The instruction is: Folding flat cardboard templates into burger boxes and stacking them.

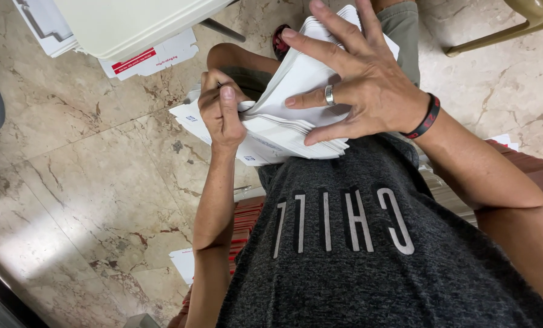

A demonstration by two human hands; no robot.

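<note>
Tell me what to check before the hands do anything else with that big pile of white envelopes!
1. Right hand steadies the stack of white envelopes: ok, its fingers are spread flat across the top.
2. Left hand has a grip: ok, it is closed on the stack's left edge, thumb on top.
3. Stack is supported from below: ok, it rests on the person's lap.
4. Envelopes are squared up: not ok, the lower ones fan out toward the left.
5. Something thin and dark in the left hand: cannot tell what it is.
6. Loose white paper on the marble floor: not ok, one sheet lies beside the seat.
</note>
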